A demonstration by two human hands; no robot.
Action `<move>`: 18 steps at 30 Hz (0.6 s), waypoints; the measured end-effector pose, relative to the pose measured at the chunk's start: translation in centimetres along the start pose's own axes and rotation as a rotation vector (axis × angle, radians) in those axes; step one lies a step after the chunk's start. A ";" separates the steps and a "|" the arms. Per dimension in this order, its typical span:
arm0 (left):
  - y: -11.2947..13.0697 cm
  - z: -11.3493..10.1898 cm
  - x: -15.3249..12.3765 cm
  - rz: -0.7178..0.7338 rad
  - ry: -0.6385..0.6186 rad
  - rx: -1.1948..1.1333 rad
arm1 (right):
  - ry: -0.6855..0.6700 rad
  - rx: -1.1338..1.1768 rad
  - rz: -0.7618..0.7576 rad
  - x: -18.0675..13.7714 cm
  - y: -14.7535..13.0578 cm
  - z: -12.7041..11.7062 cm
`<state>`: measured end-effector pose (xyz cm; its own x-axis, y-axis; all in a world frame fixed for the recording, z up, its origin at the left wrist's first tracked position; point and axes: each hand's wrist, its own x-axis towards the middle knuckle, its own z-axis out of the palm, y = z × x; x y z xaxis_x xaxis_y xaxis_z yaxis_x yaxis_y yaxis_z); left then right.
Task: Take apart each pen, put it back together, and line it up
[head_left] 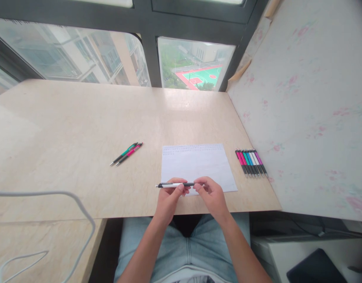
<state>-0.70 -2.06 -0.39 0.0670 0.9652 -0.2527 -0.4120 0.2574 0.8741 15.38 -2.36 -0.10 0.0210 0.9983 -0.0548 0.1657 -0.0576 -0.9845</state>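
White-and-black pen (175, 184): held in both hands, low over the near edge of a sheet of paper (198, 163), close to the front edge of the desk (80, 118).

Left hand (169, 199): fingers curled in, thumb and fingertips pinched on the middle of the barrel.

Right hand (213, 196): also closed, fingertips pinched on the pen's dark right end. How much of that end lies inside the fingers cannot be told.

Orientation: the long axis runs left to right, level and almost parallel with the desk's front edge. The slim end sticks out leftward past the left hand. The other end is hidden in the right fingers.

Surface: pale beige desk with a marble-like grain and a faint sheen. The paper is white and lies flat, with small faint lines of writing along its far edge. Two pens (126, 153), one green and one pink, lie side by side well to the left, slanted. A row of pens (251, 162) in pink, green, blue, white and purple lies packed together just right of the paper.

Room: a dark-framed window (195, 65) behind the desk overlooks buildings and a red-and-green sports court. A pale wall (311, 98) with a faded pink pattern closes the right side. A white cable (80, 204) loops at lower left. Light blue jeans (187, 251) show below the desk.
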 end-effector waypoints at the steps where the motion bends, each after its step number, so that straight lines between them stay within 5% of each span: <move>1: 0.0 0.0 0.0 0.001 -0.004 -0.017 | 0.005 0.004 -0.011 0.0 0.0 0.0; 18: -0.4 -0.7 0.8 0.038 0.030 0.042 | -0.020 0.073 0.029 0.7 -0.2 -0.1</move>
<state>-1.10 -1.43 -1.17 0.0244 0.9727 -0.2307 -0.3751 0.2228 0.8998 15.50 -1.66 0.05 0.0050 0.9963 -0.0859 0.0925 -0.0860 -0.9920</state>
